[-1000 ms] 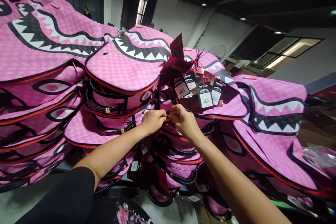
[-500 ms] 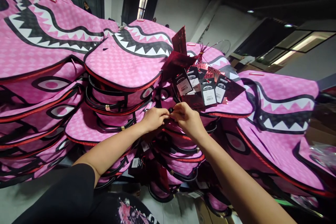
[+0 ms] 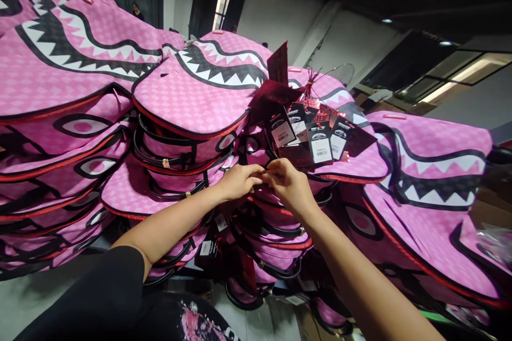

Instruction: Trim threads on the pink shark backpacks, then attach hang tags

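Stacks of flat pink checkered backpacks [image 3: 192, 101] printed with shark mouths and eyes fill the view. A bunch of black and red hang tags [image 3: 314, 136] lies on top of the middle stack. My left hand [image 3: 238, 181] and my right hand [image 3: 288, 184] meet just below the tags, at the edge of a backpack in that stack. Both hands have their fingers pinched together on something small and dark there, which I cannot make out. The fingertips of the two hands touch.
More pink backpacks [image 3: 420, 186] slope down on the right and tower on the left [image 3: 60, 90]. Loose tags [image 3: 206, 248] hang lower in the stack. A person [image 3: 138, 10] stands far back by dark curtains. A grey floor [image 3: 36, 298] shows at lower left.
My hands stay pinched at the same spot below the tags, with the fingers drawn a little closer together. The view has shifted slightly.
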### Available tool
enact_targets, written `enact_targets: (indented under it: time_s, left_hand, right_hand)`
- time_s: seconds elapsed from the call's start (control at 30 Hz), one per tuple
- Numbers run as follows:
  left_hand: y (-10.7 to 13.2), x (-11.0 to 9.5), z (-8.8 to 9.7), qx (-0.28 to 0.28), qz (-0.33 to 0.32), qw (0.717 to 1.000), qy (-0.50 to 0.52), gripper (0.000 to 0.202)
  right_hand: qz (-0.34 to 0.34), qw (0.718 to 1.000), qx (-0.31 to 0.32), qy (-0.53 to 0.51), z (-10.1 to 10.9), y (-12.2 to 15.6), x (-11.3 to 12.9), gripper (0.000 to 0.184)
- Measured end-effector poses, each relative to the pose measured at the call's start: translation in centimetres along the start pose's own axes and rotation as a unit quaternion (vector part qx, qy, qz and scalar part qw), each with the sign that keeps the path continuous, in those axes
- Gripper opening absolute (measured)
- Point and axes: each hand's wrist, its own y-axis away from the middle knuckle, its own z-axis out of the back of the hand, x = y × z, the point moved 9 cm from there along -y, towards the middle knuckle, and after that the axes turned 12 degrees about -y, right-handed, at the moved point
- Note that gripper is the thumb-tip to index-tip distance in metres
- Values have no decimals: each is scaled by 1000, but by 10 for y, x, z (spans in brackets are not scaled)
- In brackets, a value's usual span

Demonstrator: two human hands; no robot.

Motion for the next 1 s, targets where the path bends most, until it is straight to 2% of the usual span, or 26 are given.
enact_targets:
  time_s: [0.03,0.17,0.3,0.47,0.6,0.77,0.9,1.0]
  left_hand:
    - [0,0,0,0,-5,1000,-6,14]
    - [1,6,11,-59,14,995,-75,10]
    - [-2,4,2,1,-12,1000,-20,16]
    - [2,3,13,-23,-8,997,-79,11]
    - [3,1,5,14,-37,998,-54,14]
    - [3,4,6,-25,-13,995,-94,10]
    - [4,-4,1,4,-58,994,-95,14]
    - [3,-7,0,8,-69,987,-147,16]
  right_hand:
    - [1,1000,-1,5,0,0,0,17]
    - [8,1000,2,11,-3,-1,4,14]
    - [18,1000,2,20,-4,-2,8,12]
    - [16,999,-21,47,-3,1,15,15]
    - [13,998,-22,63,-7,2,15,17]
    - [21,997,-27,74,-8,5,17,15]
    - [32,996,-41,69,-3,9,15,14]
    - [36,996,-45,71,-4,10,9,12]
